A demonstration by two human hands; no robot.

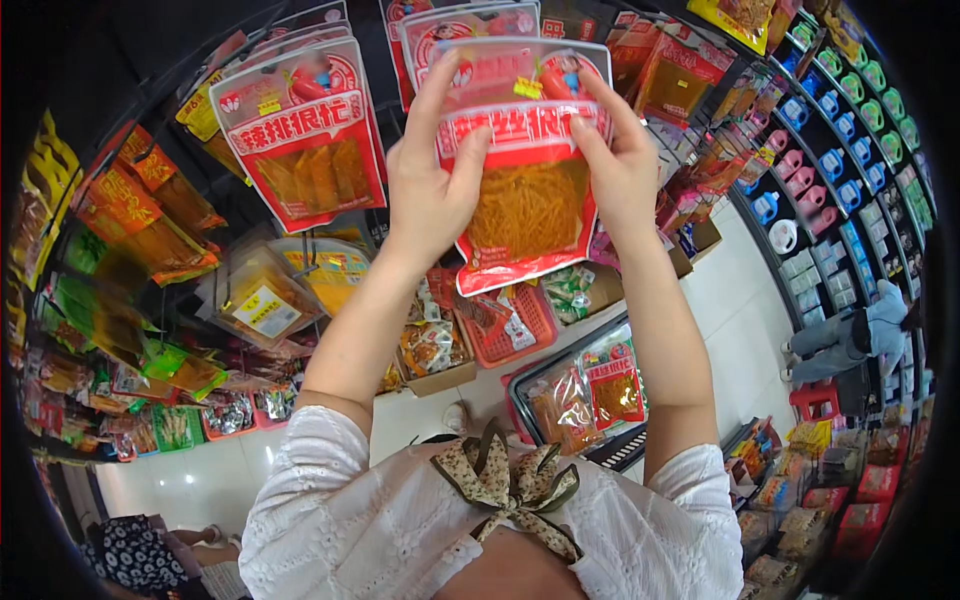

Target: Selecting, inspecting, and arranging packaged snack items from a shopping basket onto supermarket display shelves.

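Note:
Both hands hold a red-and-clear plastic snack packet [529, 206] with orange shredded strips behind its window. My left hand [437, 161] grips its left edge, thumb in front and fingers along the upper side. On the opposite edge, my right hand [619, 154] pinches the upper part the same way. The packet bears writing and a small yellow price sticker. Behind it hang similar packets [480, 21], partly hidden, so I cannot tell whether the held one is off its hook. To the left hangs a matching red packet [315, 161] with flat orange pieces.
Below my right forearm stands a dark shopping basket [517, 397] holding several packets. A red plastic basket [544, 322] and a cardboard box [442, 380] of snacks sit under the rack. Bottle shelves [832, 180] line the right side. People [847, 334] are at right and lower left.

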